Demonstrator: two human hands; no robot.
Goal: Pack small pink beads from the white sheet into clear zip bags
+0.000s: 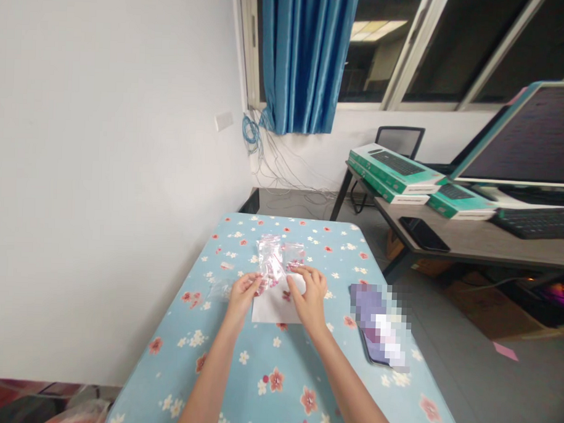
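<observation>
My left hand [242,298] pinches the lower left edge of a small clear zip bag [270,255], which has pinkish-red bits near its bottom. My right hand [310,294] is beside the bag's right side, fingers curved and thumb apart, with nothing visible gripped. Behind it lies a second clear bag [293,252] with small red pieces inside. Under both hands is a white sheet of paper [267,311]. On the paper, close to my right thumb, sits a small dark red piece [286,295], too small to name exactly.
The table wears a blue flowered cloth [243,383]. A phone [374,338], partly blurred out, lies at its right. On a desk [470,239] further right stand green keyboard boxes [394,169], a black phone [423,234] and a monitor [529,140]. A white wall [103,168] borders the left.
</observation>
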